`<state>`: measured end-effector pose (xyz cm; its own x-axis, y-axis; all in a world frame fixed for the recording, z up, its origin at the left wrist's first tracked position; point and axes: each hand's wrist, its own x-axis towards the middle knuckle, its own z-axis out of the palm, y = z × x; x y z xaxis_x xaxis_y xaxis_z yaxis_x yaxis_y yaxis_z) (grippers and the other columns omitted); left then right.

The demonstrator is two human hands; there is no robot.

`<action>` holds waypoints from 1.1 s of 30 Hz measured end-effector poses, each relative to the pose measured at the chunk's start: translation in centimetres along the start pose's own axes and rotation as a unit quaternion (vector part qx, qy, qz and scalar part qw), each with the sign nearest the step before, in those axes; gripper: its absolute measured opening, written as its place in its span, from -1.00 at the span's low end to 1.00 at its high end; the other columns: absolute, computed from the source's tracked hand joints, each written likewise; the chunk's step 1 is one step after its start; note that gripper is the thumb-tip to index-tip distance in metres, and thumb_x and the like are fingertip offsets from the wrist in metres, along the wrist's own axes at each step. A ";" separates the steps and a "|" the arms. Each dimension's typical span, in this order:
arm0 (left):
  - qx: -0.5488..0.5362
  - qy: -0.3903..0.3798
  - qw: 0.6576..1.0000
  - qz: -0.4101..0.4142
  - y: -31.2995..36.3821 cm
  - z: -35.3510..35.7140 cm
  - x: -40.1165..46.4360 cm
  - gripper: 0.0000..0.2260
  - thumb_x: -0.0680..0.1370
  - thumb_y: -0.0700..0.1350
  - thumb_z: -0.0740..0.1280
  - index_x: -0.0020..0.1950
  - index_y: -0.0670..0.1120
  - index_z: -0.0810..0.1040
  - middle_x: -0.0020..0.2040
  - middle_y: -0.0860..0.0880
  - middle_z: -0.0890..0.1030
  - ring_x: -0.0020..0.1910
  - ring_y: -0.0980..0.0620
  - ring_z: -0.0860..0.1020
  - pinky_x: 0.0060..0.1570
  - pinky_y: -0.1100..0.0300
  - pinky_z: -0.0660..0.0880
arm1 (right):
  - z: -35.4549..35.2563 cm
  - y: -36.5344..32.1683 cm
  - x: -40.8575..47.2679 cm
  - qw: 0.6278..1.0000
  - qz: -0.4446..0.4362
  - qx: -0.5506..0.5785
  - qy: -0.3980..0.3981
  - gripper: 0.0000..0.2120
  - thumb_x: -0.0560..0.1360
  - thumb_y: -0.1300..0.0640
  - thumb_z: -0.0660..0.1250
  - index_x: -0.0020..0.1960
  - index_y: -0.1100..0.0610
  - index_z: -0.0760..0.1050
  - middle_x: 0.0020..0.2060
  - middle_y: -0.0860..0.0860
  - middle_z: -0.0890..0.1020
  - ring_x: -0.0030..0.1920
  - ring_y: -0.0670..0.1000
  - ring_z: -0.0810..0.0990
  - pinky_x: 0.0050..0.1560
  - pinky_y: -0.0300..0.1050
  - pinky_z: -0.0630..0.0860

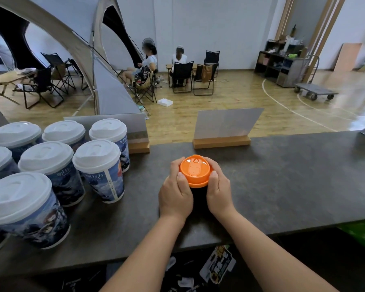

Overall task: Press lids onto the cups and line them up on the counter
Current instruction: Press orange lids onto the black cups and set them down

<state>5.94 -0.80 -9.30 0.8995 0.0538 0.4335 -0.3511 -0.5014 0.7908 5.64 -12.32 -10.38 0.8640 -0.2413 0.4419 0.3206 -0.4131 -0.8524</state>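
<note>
At nine o'clock white-lidded cups crowd our left hand and right hand, fingers clamped around the orange lid; signs at twelve.

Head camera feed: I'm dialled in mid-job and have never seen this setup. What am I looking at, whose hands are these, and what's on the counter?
There is no machine here. A person wears one wide-angle camera on the head, looking forward and down, so the two bare arms are theirs. The left hand and right hand curl around an orange lid from both sides, thumbs on its rim. The cup under it is mostly hidden and looks dark. It stands on a dark counter. To the left stands a cluster of printed cups with white lids, already capped. Two sign holders on wooden bases stand along the counter's far edge.
</note>
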 end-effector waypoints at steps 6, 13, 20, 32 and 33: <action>-0.004 -0.015 1.000 0.006 -0.5 0.1 0.0 -0.47 0.57 0.16 -0.17 0.42 0.07 0.35 0.17 -0.07 0.61 0.04 -0.06 0.59 -0.10 0.20 0.41 | -0.1 -0.1 0.1 0.999 0.021 0.018 -0.020 -0.58 0.55 -0.22 -0.09 0.28 -0.21 0.37 0.10 -0.28 0.56 0.13 -0.19 0.56 0.13 -0.20 0.48; -0.021 -0.024 0.999 0.008 -0.4 0.0 0.2 -0.54 0.61 0.04 -0.09 0.42 0.02 0.39 0.19 -0.12 0.61 0.08 -0.14 0.57 -0.05 0.14 0.40 | 0.0 -0.3 0.2 0.994 0.090 0.058 -0.023 -0.50 0.49 -0.21 0.00 0.36 -0.11 0.37 0.25 -0.06 0.55 0.27 -0.01 0.50 0.32 0.12 0.41; -0.092 0.002 0.995 -0.048 2.2 1.2 -0.9 -0.58 0.65 0.04 -0.07 0.50 -0.04 0.10 0.32 -0.23 0.50 0.23 -0.16 0.52 0.13 0.11 0.37 | -3.2 -2.0 -1.5 0.978 0.142 0.145 -0.041 -0.72 0.68 0.06 0.08 0.31 0.06 0.44 0.20 0.02 0.57 0.23 -0.03 0.53 0.33 -0.05 0.42; -0.323 -0.090 0.938 -0.087 19.3 16.0 -8.5 -0.53 0.69 0.12 -0.08 0.28 -0.01 0.56 0.16 0.07 0.58 0.18 0.17 0.52 0.17 0.23 0.44 | -27.0 0.5 -4.0 0.958 0.158 0.206 0.122 -0.61 0.65 -0.05 0.10 0.37 0.14 0.38 0.21 0.05 0.57 0.21 -0.03 0.56 0.12 -0.21 0.53; -0.333 -0.117 0.933 -0.074 20.3 17.8 -8.9 -0.52 0.69 0.13 -0.07 0.31 -0.02 0.55 0.18 0.04 0.59 0.19 0.13 0.54 0.20 0.20 0.46 | -29.0 1.0 -4.3 0.957 0.153 0.205 0.136 -0.57 0.63 -0.08 0.14 0.38 0.14 0.37 0.21 0.03 0.57 0.22 -0.03 0.56 0.16 -0.18 0.53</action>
<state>-4.61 -26.80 -4.81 0.9558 -0.1488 0.2538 -0.2323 0.1475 0.9614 -9.04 -37.20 -4.99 0.8267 -0.5384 0.1634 0.2429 0.0797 -0.9668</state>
